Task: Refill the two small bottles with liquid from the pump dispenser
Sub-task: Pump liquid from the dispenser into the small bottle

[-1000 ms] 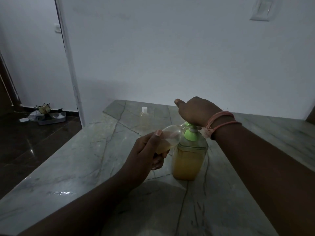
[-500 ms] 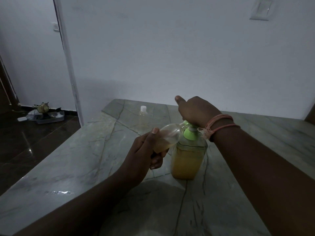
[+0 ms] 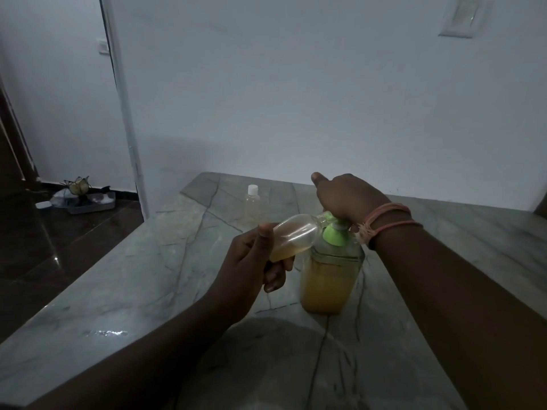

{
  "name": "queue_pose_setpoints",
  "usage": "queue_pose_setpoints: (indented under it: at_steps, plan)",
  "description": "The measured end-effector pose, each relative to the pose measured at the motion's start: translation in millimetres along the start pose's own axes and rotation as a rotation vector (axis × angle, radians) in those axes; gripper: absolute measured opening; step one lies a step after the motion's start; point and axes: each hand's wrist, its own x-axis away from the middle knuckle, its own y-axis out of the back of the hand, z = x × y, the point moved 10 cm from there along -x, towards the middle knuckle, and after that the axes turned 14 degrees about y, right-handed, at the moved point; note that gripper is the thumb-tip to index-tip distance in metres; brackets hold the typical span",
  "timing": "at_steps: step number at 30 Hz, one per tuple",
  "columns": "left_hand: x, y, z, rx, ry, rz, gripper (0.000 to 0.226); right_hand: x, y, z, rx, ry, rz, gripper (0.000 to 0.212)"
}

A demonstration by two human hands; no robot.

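The left hand (image 3: 251, 258) held a small bottle (image 3: 291, 236) tipped sideways, fingers curled round it, so its mouth met the green spout. The right hand (image 3: 344, 198) pressed down on the pump bottle (image 3: 328, 279), fingers bent over the top, to push yellow soap out. Farther back on the tabletop (image 3: 148, 291), the other small bottle (image 3: 252, 204) stood capped, out of the way.

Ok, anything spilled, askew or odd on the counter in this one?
A small wet-looking glint lies on the counter near its left edge, perhaps a spill or only a reflection. The tilted small bottle in the left hand fits filling at the pump dispenser.
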Motion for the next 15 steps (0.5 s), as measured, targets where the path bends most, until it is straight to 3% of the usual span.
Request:
queue_pose_setpoints:
  at_steps: [5, 11, 15]
  plan:
    - [-2.0, -5.1, 4.9, 0.013, 0.037, 0.055, 0.079, 5.1, 2.1, -9.5, -0.016, -0.073, -0.044, 0.050]
    - [-4.4, -3.4, 13.4, 0.113, 0.098, 0.065, 0.052, -2.1, 6.4, -4.7, 0.037, -0.040, -0.049, 0.052]
    - [-5.6, -0.2, 14.4, 0.075, 0.104, 0.032, 0.052, 1.2, -0.7, -0.4, 0.014, -0.011, -0.013, 0.044]
